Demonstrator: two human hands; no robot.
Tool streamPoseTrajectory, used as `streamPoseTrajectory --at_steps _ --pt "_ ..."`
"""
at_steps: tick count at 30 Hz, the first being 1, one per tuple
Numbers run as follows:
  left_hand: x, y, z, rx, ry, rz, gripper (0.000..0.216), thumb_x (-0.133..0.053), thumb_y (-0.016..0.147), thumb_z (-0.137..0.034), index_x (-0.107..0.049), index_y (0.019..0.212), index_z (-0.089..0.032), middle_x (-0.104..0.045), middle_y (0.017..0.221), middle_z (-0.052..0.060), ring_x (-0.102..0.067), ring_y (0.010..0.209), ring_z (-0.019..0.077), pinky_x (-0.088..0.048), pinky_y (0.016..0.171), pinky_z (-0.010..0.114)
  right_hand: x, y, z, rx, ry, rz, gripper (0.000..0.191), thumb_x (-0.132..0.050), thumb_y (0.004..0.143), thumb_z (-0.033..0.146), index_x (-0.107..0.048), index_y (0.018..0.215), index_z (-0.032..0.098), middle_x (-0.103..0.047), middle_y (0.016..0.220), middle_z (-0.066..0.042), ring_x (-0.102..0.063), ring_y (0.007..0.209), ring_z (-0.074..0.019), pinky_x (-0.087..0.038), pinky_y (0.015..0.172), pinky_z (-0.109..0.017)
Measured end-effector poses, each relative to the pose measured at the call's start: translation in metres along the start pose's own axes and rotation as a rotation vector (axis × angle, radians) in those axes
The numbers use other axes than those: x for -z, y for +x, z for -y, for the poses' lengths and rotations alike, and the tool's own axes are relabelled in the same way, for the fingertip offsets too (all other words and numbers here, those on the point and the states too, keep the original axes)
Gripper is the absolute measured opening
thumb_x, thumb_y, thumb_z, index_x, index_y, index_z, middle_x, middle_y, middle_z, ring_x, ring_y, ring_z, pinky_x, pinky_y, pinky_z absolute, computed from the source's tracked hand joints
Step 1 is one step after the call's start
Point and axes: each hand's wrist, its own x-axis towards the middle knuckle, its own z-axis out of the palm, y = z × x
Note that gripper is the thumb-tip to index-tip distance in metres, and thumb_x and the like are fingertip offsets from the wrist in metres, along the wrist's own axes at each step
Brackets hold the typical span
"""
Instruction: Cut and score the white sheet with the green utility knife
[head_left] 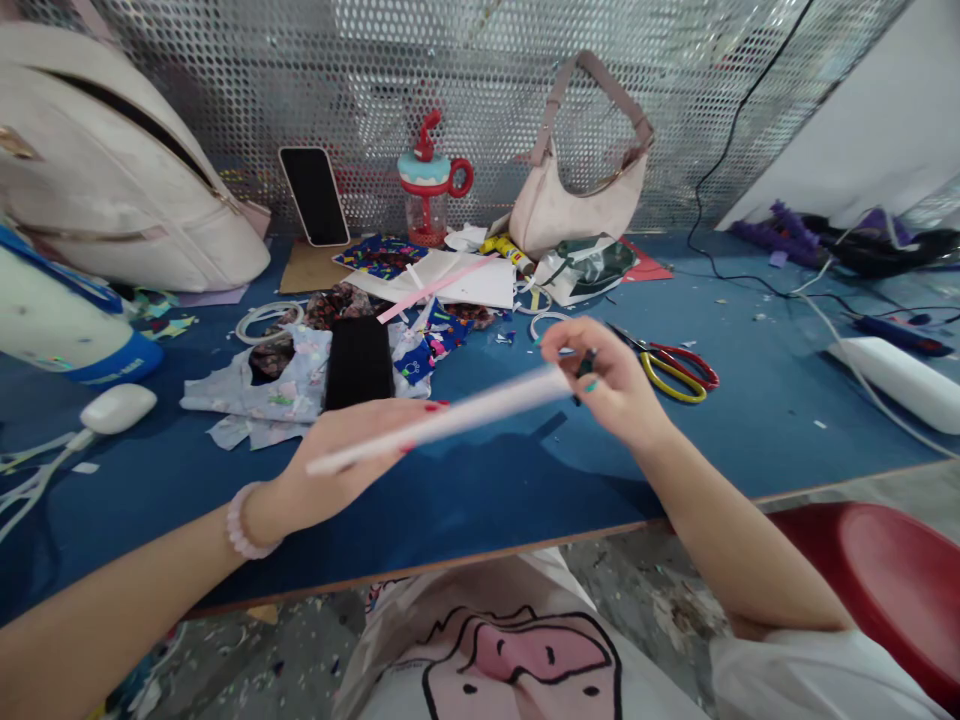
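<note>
Strip [442,420], pale pink, long, flat, blurred: held level above the blue surface [480,490] between 2 hands. Left hand [337,455]: fingers laid along its near end, loosely closed. Right hand [607,380]: pinched on the far end, with a small dark tool also in its grip. Strip appears whole, uncut. Nearby: black block [358,362], fabric scraps [277,385], scissors [671,365] lying unused.

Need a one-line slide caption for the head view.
Both hands, left hand and right hand, hold a pale strip above a cluttered blue table, scissors nearby.
</note>
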Motion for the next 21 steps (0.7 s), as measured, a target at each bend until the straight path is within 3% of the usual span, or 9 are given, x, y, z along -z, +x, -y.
streamPoseTrajectory --at_steps 2,4,7,10,13,18,21 --pt "0.002 0.003 -0.002 -0.387 0.269 0.456 0.029 -0.052 0.093 -0.030 -0.066 0.119 -0.032 -0.064 0.124 0.003 -0.056 0.122 0.0232 -0.036 0.110 0.038 0.005 0.002 -0.005 -0.061 0.115 -0.107 0.047 -0.041 0.084 0.070 -0.049 0.094 0.024 -0.043 0.073 0.002 -0.029 0.049 -0.0098 -0.022 0.044 -0.026" --pt "-0.002 0.005 -0.001 -0.500 0.558 0.650 0.040 -0.041 0.097 -0.017 -0.055 0.130 -0.034 -0.055 0.136 0.001 -0.047 0.131 0.0191 -0.024 0.116 0.040 0.009 0.003 -0.009 -0.154 0.099 -0.130 0.040 -0.039 0.088 0.063 -0.046 0.089 0.024 -0.042 0.071 0.001 -0.031 0.051 -0.0115 -0.023 0.045 -0.026" --pt "-0.010 0.004 0.003 -0.557 0.778 0.792 0.045 -0.047 0.094 -0.020 -0.044 0.139 -0.026 -0.044 0.146 0.007 -0.038 0.136 0.0216 -0.024 0.115 0.040 0.008 0.003 -0.008 -0.206 -0.158 0.006 0.024 -0.043 0.092 0.045 -0.048 0.087 0.022 -0.046 0.073 0.000 -0.041 0.062 -0.0133 -0.033 0.054 -0.025" --pt "-0.014 0.001 0.004 -0.614 0.829 0.829 0.064 -0.058 0.087 -0.046 -0.039 0.142 -0.020 -0.041 0.147 0.013 -0.035 0.137 0.0290 -0.026 0.112 0.041 0.002 0.001 -0.005 -0.143 -0.380 0.186 0.018 -0.039 0.095 0.032 -0.052 0.090 0.020 -0.051 0.077 -0.001 -0.046 0.067 -0.0131 -0.037 0.063 -0.026" --pt "-0.013 0.000 0.003 -0.642 0.856 0.812 0.077 -0.055 0.082 -0.064 -0.038 0.142 -0.019 -0.040 0.147 0.015 -0.036 0.135 0.0337 -0.028 0.109 0.044 -0.002 -0.001 -0.003 -0.081 -0.495 0.271 0.017 -0.039 0.094 0.026 -0.054 0.096 0.019 -0.058 0.083 -0.003 -0.050 0.067 -0.0131 -0.038 0.064 -0.025" --pt "-0.014 -0.004 0.001 -0.632 0.925 0.791 0.079 -0.051 0.081 -0.070 -0.042 0.140 -0.018 -0.043 0.143 0.018 -0.042 0.128 0.0384 -0.039 0.095 0.045 -0.003 -0.003 -0.002 -0.128 -0.665 0.316 0.015 -0.044 0.090 0.020 -0.055 0.099 0.020 -0.065 0.085 -0.003 -0.055 0.063 -0.0140 -0.037 0.059 -0.024" --pt "-0.017 -0.007 0.002 -0.630 0.904 0.764 0.074 -0.051 0.083 -0.067 -0.043 0.138 -0.019 -0.045 0.141 0.018 -0.046 0.124 0.0369 -0.041 0.093 0.044 -0.002 -0.009 0.002 -0.092 -0.752 0.356 0.016 -0.043 0.091 0.020 -0.058 0.098 0.021 -0.068 0.089 -0.004 -0.061 0.072 -0.0173 -0.038 0.060 -0.025"
